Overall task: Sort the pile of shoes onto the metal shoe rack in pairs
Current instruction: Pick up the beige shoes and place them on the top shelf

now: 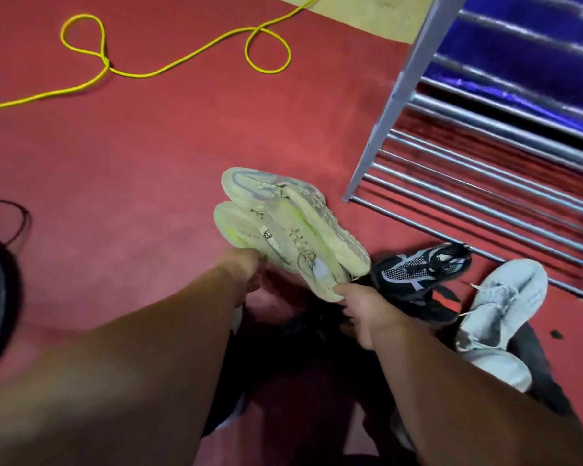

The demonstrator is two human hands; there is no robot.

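- Between both hands hangs the pair of pale green sneakers (283, 230): the left hand (246, 267) grips one heel, the right hand (364, 314) pinches the other.
- Beyond the right hand stands the metal rack (396, 105); better to keep both toes aligned and lay them across the bars.

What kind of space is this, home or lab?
Likely an indoor room, maybe a home entryway or a staged set: red carpet-like floor, metal shoe rack, held pale sneakers, loose yellow cord.

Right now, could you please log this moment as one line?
left hand: holds pale sneaker pair | right hand: holds same pair | pair: not yet on shoe rack | black sneaker: on floor
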